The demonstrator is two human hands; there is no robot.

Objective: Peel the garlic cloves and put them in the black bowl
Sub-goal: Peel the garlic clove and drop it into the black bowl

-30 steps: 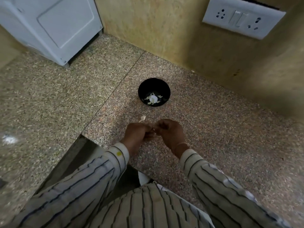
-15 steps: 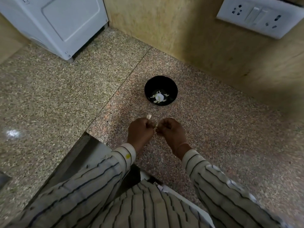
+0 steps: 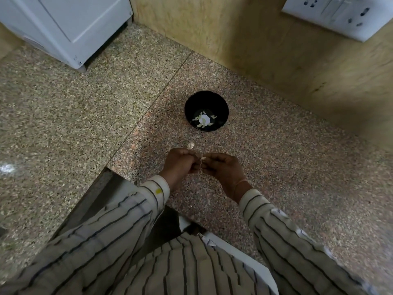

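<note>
Both hands meet fingertip to fingertip. The left hand (image 3: 180, 165) and the right hand (image 3: 223, 169) each pinch the small pale garlic clove (image 3: 203, 158) between them; I cannot make out its long axis. The black bowl (image 3: 221, 107) sits almost dead ahead of the hands, barely nearer the right one, so that hand looks better placed for the drop. Pale peeled pieces (image 3: 204, 119) lie in the bowl's bottom. On the near side of the bowl, a loose pale bit (image 3: 191, 145) rests on the table (image 3: 276, 167), clove or skin I cannot tell.

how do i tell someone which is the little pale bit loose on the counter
Find the black bowl on the speckled counter near the wall. Between it and the left hand lies one small pale bit. Unlike the pieces inside the bowl, it lies alone, outside it.
</note>
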